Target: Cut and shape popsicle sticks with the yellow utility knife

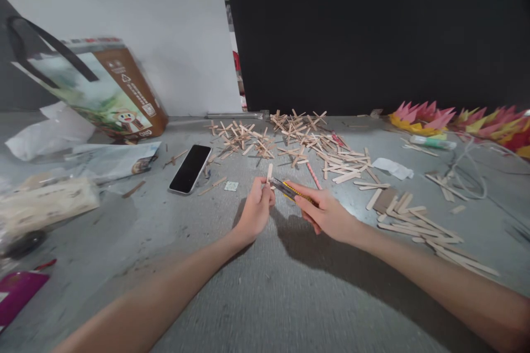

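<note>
- Biggest first: the grey surface point(232, 298) runs right across in front of us, and everything sits on it.
- Over on the left, a printed bag point(120, 88) with a black handle leans beside some crumpled plastic.
- Far side, middle: a heap of crossed sticks point(293, 131), tangled star-like (I'd hate to untangle it).
- Off to the right, loose sticks point(418, 232) lie fanned out flat.
- Now the right hand point(325, 212): fingers wrapped around a utility knife, pointing it leftward.
- And the left hand point(255, 207), closed in a tight pinch on a wooden stick, near the centre and just above the surface.
- That utility knife point(285, 188), yellow and black, looks stiff and easy to grip; the handle is the place to hold, well behind the blade, which is right by the stick.
- Smallest of all, the wooden stick point(270, 170), its tip poking up from the fingers: light, I'd judge, dry, fairly stiff, but thin enough to split. Low down, clear of the edge, is the safe hold.
</note>
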### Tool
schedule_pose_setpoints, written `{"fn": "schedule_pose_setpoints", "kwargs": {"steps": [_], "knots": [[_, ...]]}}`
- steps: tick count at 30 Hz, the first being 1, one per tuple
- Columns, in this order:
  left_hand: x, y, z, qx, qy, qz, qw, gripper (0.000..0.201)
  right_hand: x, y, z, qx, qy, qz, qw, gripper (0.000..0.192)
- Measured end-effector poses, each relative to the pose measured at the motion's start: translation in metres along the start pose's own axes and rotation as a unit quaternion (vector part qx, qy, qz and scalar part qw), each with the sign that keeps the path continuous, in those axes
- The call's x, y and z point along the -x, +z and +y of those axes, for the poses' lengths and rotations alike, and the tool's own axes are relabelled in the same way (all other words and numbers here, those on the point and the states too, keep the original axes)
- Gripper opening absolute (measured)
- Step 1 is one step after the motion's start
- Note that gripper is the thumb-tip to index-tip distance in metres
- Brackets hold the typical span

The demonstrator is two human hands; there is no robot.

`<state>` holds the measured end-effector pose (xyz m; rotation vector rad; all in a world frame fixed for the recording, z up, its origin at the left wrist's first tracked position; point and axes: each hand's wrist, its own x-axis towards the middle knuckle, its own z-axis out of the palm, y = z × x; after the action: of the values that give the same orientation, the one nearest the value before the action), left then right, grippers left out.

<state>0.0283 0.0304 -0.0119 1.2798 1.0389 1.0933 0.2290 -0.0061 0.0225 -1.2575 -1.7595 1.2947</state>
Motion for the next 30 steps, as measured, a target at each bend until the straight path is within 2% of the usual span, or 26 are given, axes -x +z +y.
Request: {"fn": "schedule_pose_setpoints", "kwargs": {"steps": [4,7,10,13,16,18,20,23,26,28,30], "knots": [[0.000,0.000,0.000,0.028,-0.006,-0.006,1.000,0.020,0.004,0.000,0.000,0.119,-0.049,0.007,0.992,0.055],[-0.001,0.001,-0.002,0.033,0.002,-0.005,0.999,0.023,0.006,-0.001,-0.003,0.236,-0.126,0.022,0.963,0.055],[-0.001,0.000,-0.003,0.033,0.002,-0.007,0.999,0.022,0.005,-0.003,-0.001,0.338,-0.195,0.026,0.920,0.057],[-0.003,-0.001,-0.005,0.025,-0.002,-0.004,1.000,0.016,0.002,-0.007,0.007,0.440,-0.250,0.029,0.862,0.059],[-0.003,-0.003,-0.006,0.016,-0.001,-0.004,1.000,0.013,0.000,-0.010,0.016,0.524,-0.271,0.034,0.807,0.063],[-0.004,-0.003,-0.007,0.016,-0.001,-0.007,1.000,0.012,0.000,-0.011,0.019,0.549,-0.273,0.039,0.789,0.064],[-0.003,-0.003,-0.006,0.016,0.000,-0.004,1.000,0.011,-0.001,-0.011,0.021,0.535,-0.277,0.052,0.796,0.063],[-0.002,-0.001,-0.004,0.011,0.005,0.008,1.000,0.013,-0.003,-0.009,0.023,0.443,-0.272,0.105,0.848,0.059],[0.000,0.001,-0.002,-0.004,0.008,0.017,1.000,0.017,-0.006,-0.006,0.024,0.358,-0.226,0.156,0.893,0.053],[0.002,0.002,-0.002,-0.028,0.020,0.016,0.999,0.018,-0.008,-0.004,0.026,0.363,-0.175,0.166,0.900,0.049],[0.005,0.001,-0.002,-0.066,0.042,0.008,0.997,0.018,-0.009,-0.002,0.027,0.408,-0.124,0.161,0.890,0.046]]}}
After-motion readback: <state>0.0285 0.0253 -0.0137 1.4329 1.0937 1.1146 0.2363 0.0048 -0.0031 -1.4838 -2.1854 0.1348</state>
